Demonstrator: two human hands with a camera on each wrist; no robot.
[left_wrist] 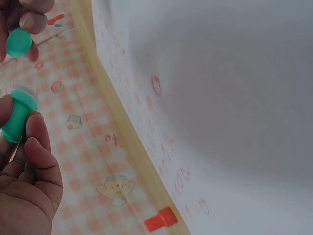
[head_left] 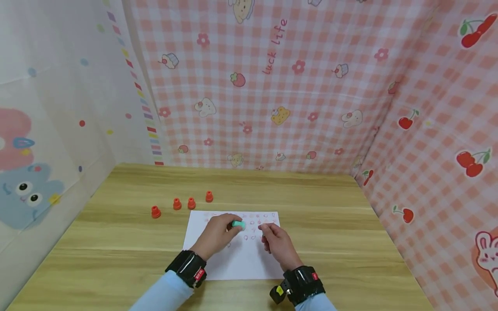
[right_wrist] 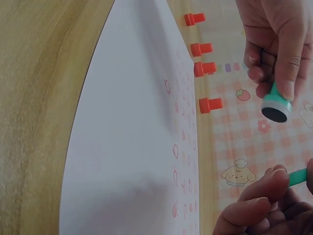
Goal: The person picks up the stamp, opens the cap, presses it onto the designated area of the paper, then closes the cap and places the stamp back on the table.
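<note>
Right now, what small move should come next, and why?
Probably lower the green stamp in the left hand toward the paper: its dark face is uncovered, the right hand holds the green cap, and the paper has unmarked space.

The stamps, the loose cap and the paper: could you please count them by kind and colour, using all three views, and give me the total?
Red stamps: 4
Green stamp, in the left hand: 1
Green cap, in the right hand: 1
White paper sheet: 1
Total: 7
</note>
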